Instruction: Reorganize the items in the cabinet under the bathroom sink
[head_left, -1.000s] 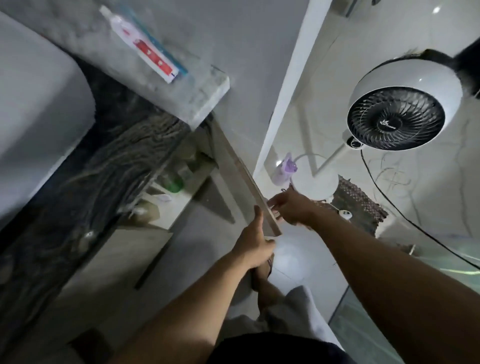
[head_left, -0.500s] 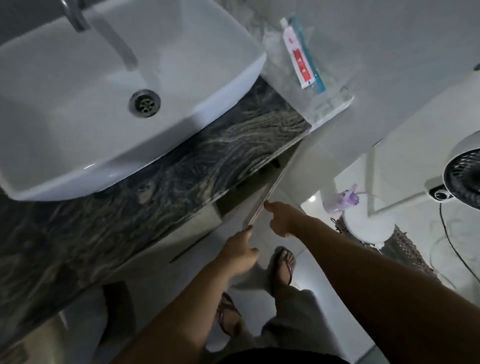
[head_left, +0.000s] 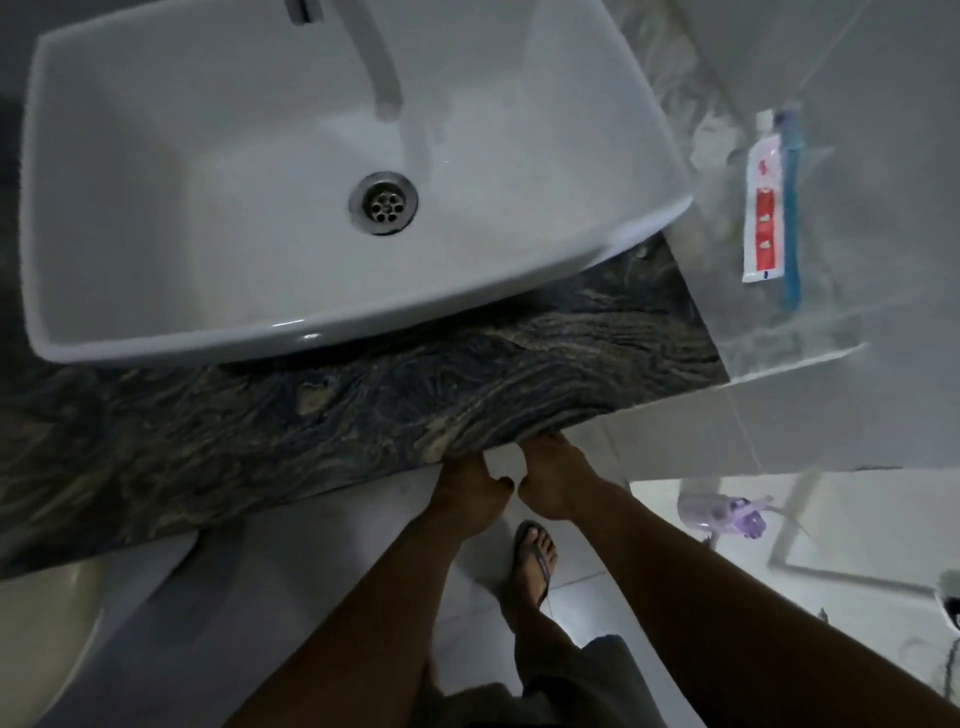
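**My hands under the counter edge**

From my head camera, I look straight down. My left hand (head_left: 470, 491) and my right hand (head_left: 553, 486) are side by side, almost touching, just below the near edge of the dark swirly stone counter (head_left: 363, 415). My fingertips go under that edge, so I cannot tell what they hold or how far they are curled. The cabinet is hidden under the counter. The big white sink bowl (head_left: 208, 218) sits far from me. A white and red toothpaste tube (head_left: 763, 213) lies on the right, on a pale shelf (head_left: 810, 338).
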